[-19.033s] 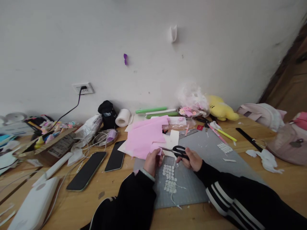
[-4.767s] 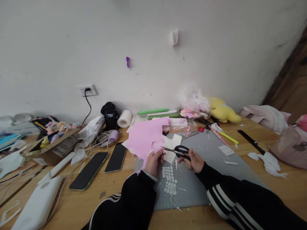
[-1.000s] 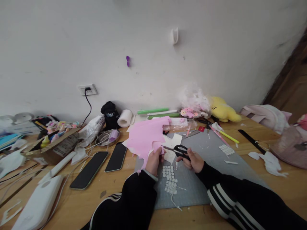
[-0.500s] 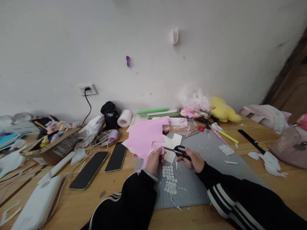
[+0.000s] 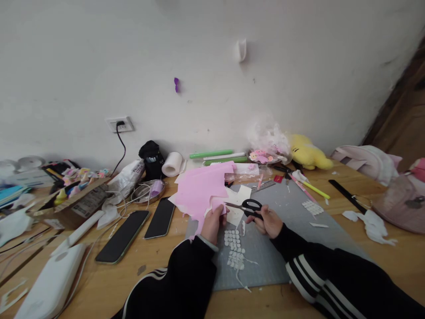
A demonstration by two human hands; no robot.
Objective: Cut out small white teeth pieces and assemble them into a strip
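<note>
Fingers of your left hand [image 5: 211, 223] pinch a small pink piece [image 5: 217, 203], large pink sheet [image 5: 199, 188] at its eleven o'clock; your right hand [image 5: 268, 222] grips the scissors [image 5: 251, 207], tips toward nine o'clock. If that piece flexes, they could skid and nick your left thumb!

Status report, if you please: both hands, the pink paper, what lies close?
Left hand pinching pink paper. Right hand holding black scissors, blades toward paper. White pieces on grey mat nearby.

Grey mat [image 5: 272, 261] on wooden table [image 5: 252, 303]
</note>
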